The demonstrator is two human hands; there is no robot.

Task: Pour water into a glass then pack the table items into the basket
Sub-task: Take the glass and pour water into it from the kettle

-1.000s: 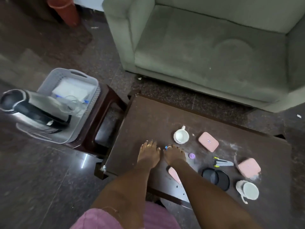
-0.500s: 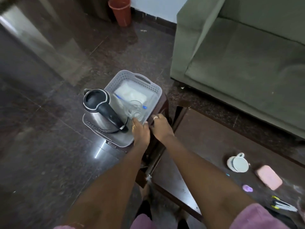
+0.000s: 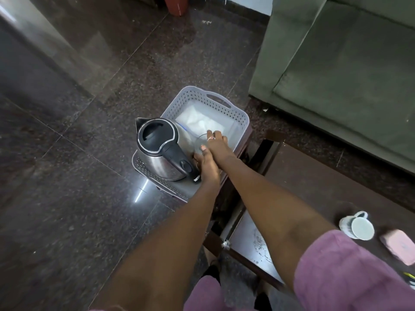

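floor (image 3: 67, 153): dark polished stone with a bright glint beside the basket.
kettle (image 3: 157, 147): steel body with a black lid and handle, upright in the near end of the basket; its base is hidden by its own body.
bin (image 3: 176, 5): reddish, cut off by the top edge.
basket (image 3: 202, 95): pale grey and perforated; the near rim is partly hidden behind the kettle and the arms.
white sheet (image 3: 202, 120): lies in the far half of the basket; cloth or paper, cannot tell which.
glass (image 3: 198, 142): clear and faint, inside the basket just beside the kettle; only the rim reads.
left hand (image 3: 207, 164): against the lower end of the kettle handle, fingers bent, but whether it grips cannot be told.
right hand (image 3: 217, 141): crosses over the left, fingers and thumb narrow, pinching the glass rim.
stool (image 3: 246, 142): dark wood, mostly hidden under the basket.
counter (image 3: 314, 187): dark brown, dusty near corner.
mug (image 3: 359, 227): white, on its side on the counter.
pink case (image 3: 399, 245): blurred, cut off at the right edge.
sofa (image 3: 336, 63): green, only partly in view.
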